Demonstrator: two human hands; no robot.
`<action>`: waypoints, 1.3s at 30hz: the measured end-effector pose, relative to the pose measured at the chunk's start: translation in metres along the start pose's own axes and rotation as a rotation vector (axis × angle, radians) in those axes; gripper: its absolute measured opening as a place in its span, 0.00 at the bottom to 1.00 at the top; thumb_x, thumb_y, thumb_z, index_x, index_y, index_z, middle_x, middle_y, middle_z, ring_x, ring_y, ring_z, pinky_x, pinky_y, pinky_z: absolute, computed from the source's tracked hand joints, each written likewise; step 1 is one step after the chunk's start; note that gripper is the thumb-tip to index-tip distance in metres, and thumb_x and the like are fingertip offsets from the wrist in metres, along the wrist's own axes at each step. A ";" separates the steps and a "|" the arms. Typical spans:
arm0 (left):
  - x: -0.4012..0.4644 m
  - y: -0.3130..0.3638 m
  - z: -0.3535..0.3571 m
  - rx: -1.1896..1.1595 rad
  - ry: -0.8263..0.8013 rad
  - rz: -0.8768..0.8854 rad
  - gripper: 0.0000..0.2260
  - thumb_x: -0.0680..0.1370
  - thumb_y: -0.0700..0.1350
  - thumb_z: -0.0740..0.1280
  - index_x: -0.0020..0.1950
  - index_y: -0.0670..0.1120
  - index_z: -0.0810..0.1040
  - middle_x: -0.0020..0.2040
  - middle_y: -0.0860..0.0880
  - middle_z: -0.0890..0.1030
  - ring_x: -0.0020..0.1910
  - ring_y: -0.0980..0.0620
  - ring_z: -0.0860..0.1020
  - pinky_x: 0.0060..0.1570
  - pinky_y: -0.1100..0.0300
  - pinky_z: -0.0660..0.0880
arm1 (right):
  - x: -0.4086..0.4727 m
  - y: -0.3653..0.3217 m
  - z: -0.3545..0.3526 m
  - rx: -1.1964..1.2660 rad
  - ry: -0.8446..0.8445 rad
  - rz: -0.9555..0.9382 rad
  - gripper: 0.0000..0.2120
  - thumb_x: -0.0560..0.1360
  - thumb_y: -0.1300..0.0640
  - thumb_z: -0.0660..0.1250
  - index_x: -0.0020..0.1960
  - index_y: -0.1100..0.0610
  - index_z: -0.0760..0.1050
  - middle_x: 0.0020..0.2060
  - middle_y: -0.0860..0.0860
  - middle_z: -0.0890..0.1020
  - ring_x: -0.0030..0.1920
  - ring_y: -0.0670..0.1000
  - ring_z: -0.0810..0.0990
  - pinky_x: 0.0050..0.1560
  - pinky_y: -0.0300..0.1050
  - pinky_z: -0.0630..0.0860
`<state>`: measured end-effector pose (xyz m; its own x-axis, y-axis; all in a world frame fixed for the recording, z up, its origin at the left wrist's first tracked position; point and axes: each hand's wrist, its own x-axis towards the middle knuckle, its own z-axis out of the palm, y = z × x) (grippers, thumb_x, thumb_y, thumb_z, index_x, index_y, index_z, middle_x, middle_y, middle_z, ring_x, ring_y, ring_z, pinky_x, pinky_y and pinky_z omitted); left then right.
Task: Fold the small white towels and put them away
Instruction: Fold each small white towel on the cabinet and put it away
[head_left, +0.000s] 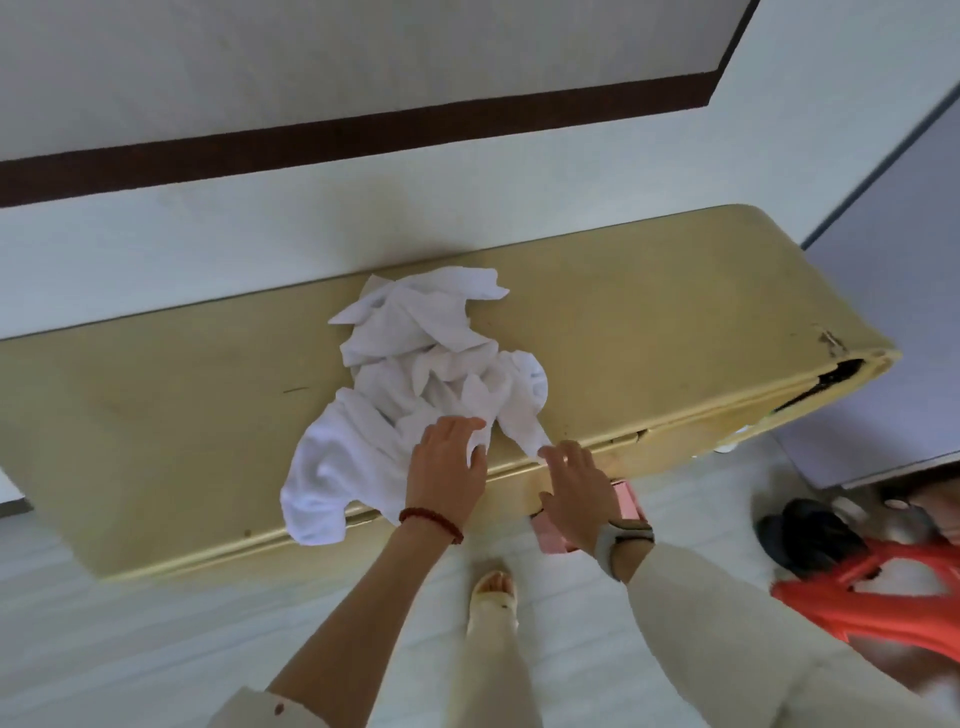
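While the towels (415, 384) lie in a crumpled white heap on the yellow table (649, 332), their near left part drooping over its near edge, my left hand (447, 470) rests flat on the heap's near side, fingers spread and gripping nothing. Just to the right, my right hand (576, 493) hovers at the table's near edge, fingers loosely open, its fingertips touching a dangling corner of towel. Under that wrist sits a pink box (628, 501) on the floor.

Yellow table (649, 322), crumpled white towels (415, 384) heaped on it
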<state>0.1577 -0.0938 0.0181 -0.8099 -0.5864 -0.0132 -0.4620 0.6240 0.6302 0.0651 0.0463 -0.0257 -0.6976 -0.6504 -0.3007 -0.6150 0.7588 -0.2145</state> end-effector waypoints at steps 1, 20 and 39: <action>0.011 -0.001 0.003 0.029 -0.008 0.013 0.13 0.76 0.39 0.62 0.60 0.45 0.75 0.58 0.47 0.75 0.59 0.48 0.71 0.58 0.57 0.67 | 0.013 0.003 -0.001 -0.028 -0.003 -0.023 0.23 0.70 0.59 0.68 0.63 0.56 0.68 0.61 0.55 0.70 0.58 0.58 0.71 0.47 0.51 0.75; 0.153 0.127 0.059 0.109 0.070 0.201 0.09 0.70 0.49 0.59 0.41 0.52 0.79 0.38 0.57 0.80 0.39 0.54 0.77 0.43 0.63 0.63 | 0.117 0.111 -0.191 0.683 0.194 -0.175 0.12 0.76 0.66 0.59 0.43 0.50 0.70 0.27 0.57 0.77 0.24 0.53 0.76 0.30 0.37 0.70; 0.248 0.298 0.084 -0.041 0.204 -0.118 0.07 0.76 0.42 0.64 0.50 0.43 0.79 0.49 0.48 0.81 0.49 0.50 0.77 0.46 0.66 0.66 | 0.180 0.330 -0.344 0.830 0.499 -0.287 0.07 0.78 0.64 0.57 0.45 0.54 0.70 0.35 0.46 0.76 0.24 0.46 0.77 0.27 0.33 0.71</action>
<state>-0.2111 -0.0096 0.1371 -0.6596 -0.7487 0.0657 -0.5307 0.5259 0.6647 -0.3899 0.1668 0.1689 -0.7544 -0.6084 0.2465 -0.4662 0.2323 -0.8537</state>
